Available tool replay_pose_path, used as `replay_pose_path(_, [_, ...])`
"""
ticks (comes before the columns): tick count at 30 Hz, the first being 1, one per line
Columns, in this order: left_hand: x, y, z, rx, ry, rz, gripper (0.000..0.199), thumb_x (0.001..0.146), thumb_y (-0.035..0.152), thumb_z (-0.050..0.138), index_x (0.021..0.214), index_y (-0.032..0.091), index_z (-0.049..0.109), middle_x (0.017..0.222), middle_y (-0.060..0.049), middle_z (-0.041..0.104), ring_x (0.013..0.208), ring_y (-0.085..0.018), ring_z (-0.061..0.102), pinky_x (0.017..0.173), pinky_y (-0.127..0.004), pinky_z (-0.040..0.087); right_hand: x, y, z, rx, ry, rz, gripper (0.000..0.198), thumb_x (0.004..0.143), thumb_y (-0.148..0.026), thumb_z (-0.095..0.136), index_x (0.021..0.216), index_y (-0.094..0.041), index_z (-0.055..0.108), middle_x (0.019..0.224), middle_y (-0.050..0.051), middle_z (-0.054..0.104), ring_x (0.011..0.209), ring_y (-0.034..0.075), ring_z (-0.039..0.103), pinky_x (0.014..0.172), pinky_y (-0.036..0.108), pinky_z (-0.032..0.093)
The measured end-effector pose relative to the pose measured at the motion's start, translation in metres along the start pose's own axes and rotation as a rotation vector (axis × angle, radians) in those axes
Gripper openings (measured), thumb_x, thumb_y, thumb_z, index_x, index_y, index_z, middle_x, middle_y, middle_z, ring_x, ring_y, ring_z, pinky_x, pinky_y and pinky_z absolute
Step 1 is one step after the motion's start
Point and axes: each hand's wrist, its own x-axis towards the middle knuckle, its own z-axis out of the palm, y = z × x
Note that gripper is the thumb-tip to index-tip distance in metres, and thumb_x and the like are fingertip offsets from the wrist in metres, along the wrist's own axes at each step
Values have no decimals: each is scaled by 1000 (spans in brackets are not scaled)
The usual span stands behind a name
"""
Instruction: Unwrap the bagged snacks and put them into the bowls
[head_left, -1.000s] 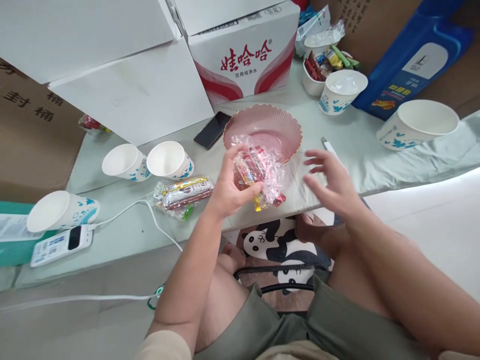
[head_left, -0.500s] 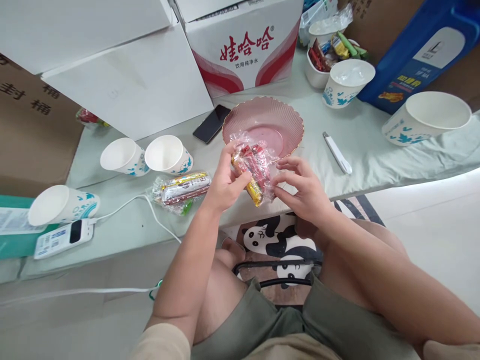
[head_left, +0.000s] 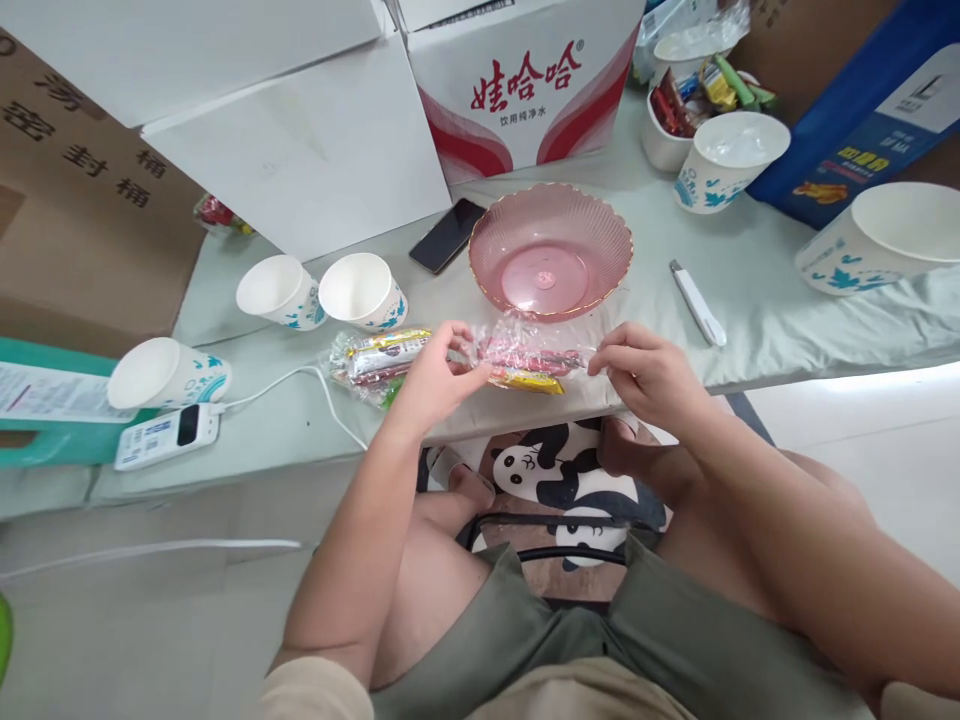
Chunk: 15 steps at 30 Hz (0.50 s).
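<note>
A clear plastic bag of snack sticks (head_left: pixel 529 358), with red and yellow wrappers inside, lies level near the table's front edge. At its left end, my left hand (head_left: pixel 442 385) pinches the crinkled plastic between thumb and fingers. My right hand (head_left: pixel 651 375) has its fingertips closed together on the right end of the bag. Just behind sits a pink scalloped bowl (head_left: pixel 551 270) with a gold rim and nothing in it. Left of the bag, partly behind my left hand, lies another clear bag of wrapped snack sticks (head_left: pixel 382 355).
Paper cups (head_left: pixel 360 290) stand at the left, near a white power bank (head_left: pixel 169 437) with a cable. A phone (head_left: pixel 448 236) lies behind, and a utility knife (head_left: pixel 697 303) at right. Boxes (head_left: pixel 525 100) line the back. A snack tub (head_left: pixel 664 140) and more cups stand back right.
The bag has been lowered from in front of the bowl and turned from slanting to level. My hands have moved apart, the right one to the bag's right end. The camera view shifted slightly.
</note>
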Motion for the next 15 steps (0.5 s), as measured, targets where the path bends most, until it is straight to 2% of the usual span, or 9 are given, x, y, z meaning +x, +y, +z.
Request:
replay_pose_path(2, [-6,-5,-3,241,-60,-60,25,75,32,72,93,22,57,95,0,64,67,-11,56,67,-28,48,-4,7,0,-105,-80,15,34,82,-5,45,81,-25,72,90,6,64,81,20,61,72,36,49])
replay_pose_path(5, [-13,-5,-5,493,-33,-111,22,79,36,70,93,21,63,98,-4,68,73,-16,59,74,-35,49,-9,13,-3,-325,-89,98,34,78,-5,49,84,-25,75,95,9,65,89,26,59,78,44,47])
replay_pose_path(7, [-15,0,-2,516,-8,-27,34,80,41,71,107,21,64,114,-7,66,84,-19,63,79,-36,50,-10,9,-7,-395,-10,153,34,76,-6,51,87,-26,75,104,10,66,98,30,58,82,48,46])
replay_pose_path(9, [-16,5,2,504,-48,88,47,79,44,73,120,23,62,129,-8,60,103,-22,64,86,-36,51,-8,0,-7,-346,60,155,33,78,-9,51,93,-27,74,112,10,66,104,32,59,87,51,46])
replay_pose_path(10, [-15,6,6,512,-77,123,46,80,43,73,120,23,63,130,-8,60,109,-23,63,89,-35,50,-5,-6,-6,-301,71,145,31,81,-13,52,97,-27,73,112,10,67,105,32,60,89,51,46])
replay_pose_path(11, [-13,7,9,529,-99,138,38,82,39,71,116,23,65,126,-8,63,111,-24,62,90,-36,49,-1,-11,-3,-266,62,138,29,84,-17,52,102,-27,72,112,10,68,105,31,61,90,50,46])
replay_pose_path(13, [-8,6,14,564,-110,126,17,86,29,64,99,21,70,108,-6,69,100,-23,65,88,-35,48,7,-18,7,-259,-20,152,31,89,-27,53,116,-23,68,112,12,70,104,32,62,92,50,46])
replay_pose_path(15, [-2,3,16,552,-84,97,13,88,25,57,86,20,69,88,-4,70,83,-21,64,80,-33,47,14,-19,19,-288,-137,199,43,89,-31,56,129,-17,62,107,14,72,101,33,63,91,49,45])
